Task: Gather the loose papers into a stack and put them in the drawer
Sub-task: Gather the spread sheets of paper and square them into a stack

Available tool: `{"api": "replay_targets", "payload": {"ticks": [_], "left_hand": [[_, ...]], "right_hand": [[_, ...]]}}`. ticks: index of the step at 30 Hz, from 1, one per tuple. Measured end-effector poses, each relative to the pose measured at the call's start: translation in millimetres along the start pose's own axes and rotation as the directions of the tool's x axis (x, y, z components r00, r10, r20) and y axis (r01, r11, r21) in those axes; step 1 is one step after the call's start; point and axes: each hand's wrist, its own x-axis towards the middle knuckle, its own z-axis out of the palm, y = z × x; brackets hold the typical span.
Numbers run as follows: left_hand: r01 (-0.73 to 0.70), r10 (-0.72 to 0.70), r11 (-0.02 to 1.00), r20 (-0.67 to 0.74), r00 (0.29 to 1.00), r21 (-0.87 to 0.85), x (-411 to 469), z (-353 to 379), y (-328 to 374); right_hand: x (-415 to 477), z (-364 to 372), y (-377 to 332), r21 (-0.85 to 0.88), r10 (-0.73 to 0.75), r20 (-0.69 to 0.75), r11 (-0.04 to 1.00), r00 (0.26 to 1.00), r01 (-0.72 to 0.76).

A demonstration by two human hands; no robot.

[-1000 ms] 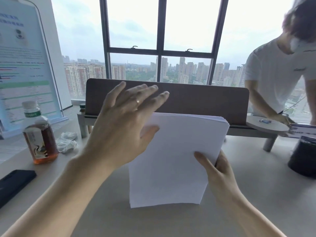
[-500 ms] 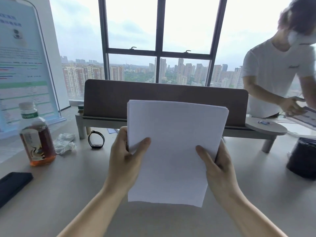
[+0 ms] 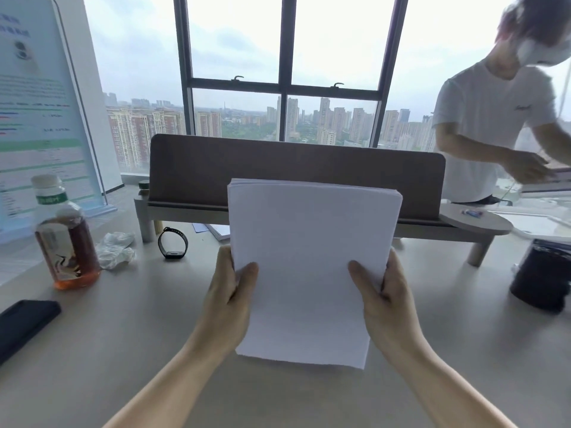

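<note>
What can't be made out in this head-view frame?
- Drawer: nowhere in the head view.
- Fingers of left hand and right hand: behind the paper stack.
- Sheets under the riser: mostly covered by the stack.
- Poster text: blurred, cut by left edge.

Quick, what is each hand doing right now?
Left hand: closed on the left edge of the paper stack.
Right hand: closed on the stack's right edge.

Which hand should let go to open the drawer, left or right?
Cannot say for sure: no drawer is in view. Left hand and right hand grip the paper stack evenly at opposite side edges, thumbs in front. Either could release; the free choice depends on where the drawer sits.
</note>
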Motion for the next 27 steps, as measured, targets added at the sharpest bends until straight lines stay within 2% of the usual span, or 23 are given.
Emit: {"api": "replay_targets", "payload": {"ticks": [6,7,8,9,10,11,12,13,14,16,18,20,21,23,25,27], "left_hand": [[0.033,-0.041,0.992,0.066,0.997,0.120,-6.6,-3.5,-1.8],[-0.016,0.016,0.986,0.001,1.000,0.166,0.3,-6.6,8.3],[-0.117,0.147,0.958,-0.095,0.985,0.260,9.0,-10.6,25.6],[-0.245,0.323,0.885,-0.143,0.936,0.396,17.8,-13.0,50.1],[-0.379,0.491,0.760,-0.083,0.867,0.529,26.5,-11.8,78.9],[-0.494,0.585,0.591,0.082,0.807,0.637,35.6,-6.9,108.1],[-0.588,0.581,0.402,0.300,0.756,0.702,46.9,1.3,131.5],[-0.660,0.487,0.248,0.498,0.718,0.709,57.2,11.7,148.5],[-0.710,0.341,0.184,0.634,0.695,0.679,66.6,21.1,157.3],[-0.698,0.067,0.268,0.710,0.701,0.664,75.8,33.7,166.0],[-0.641,0.001,0.362,0.687,0.726,0.677,75.9,37.9,161.7],[-0.647,0.086,0.388,0.673,0.734,0.656,71.2,30.7,157.5],[-0.645,0.162,0.437,0.650,0.742,0.627,69.4,22.8,156.2],[-0.571,0.294,0.639,0.523,0.800,0.515,68.2,-2.7,150.8],[-0.429,0.318,0.839,0.337,0.886,0.336,68.1,-29.8,135.7],[-0.288,0.261,0.950,0.199,0.945,0.123,60.0,-43.8,106.7]], "right_hand": [[-23.3,-6.9,16.2,-0.066,0.078,0.070,0.995,0.994,-0.074],[-24.0,-7.5,17.2,-0.071,0.076,0.071,0.995,0.995,-0.071],[-24.5,-7.7,16.8,-0.074,0.073,0.072,0.995,0.995,-0.068],[-24.9,-7.7,16.6,-0.081,0.071,0.073,0.995,0.995,-0.065],[-26.0,-7.8,16.5,-0.089,0.073,0.073,0.994,0.995,-0.066],[-27.9,-7.6,16.5,-0.094,0.076,0.079,0.993,0.994,-0.069],[-29.3,-7.3,17.2,-0.099,0.079,0.082,0.993,0.993,-0.071],[-30.6,-7.9,17.5,-0.107,0.077,0.078,0.992,0.994,-0.069],[-32.1,-8.3,17.2,-0.122,0.071,0.076,0.991,0.995,-0.061],[-34.1,-8.3,12.8,-0.153,0.048,0.080,0.988,0.996,-0.035],[-34.2,-10.4,10.3,-0.175,0.055,0.081,0.984,0.995,-0.041],[-31.8,-17.9,13.8,-0.206,0.077,0.062,0.976,0.995,-0.063],[-29.2,-24.9,16.1,-0.235,0.087,0.038,0.969,0.995,-0.076],[-21.0,-44.4,17.0,-0.279,0.116,-0.050,0.952,0.992,-0.126],[-11.4,-62.8,11.3,-0.135,0.135,-0.132,0.979,0.982,-0.153],[-0.3,-68.5,1.0,0.073,0.172,-0.095,0.983,0.980,-0.166]]}}
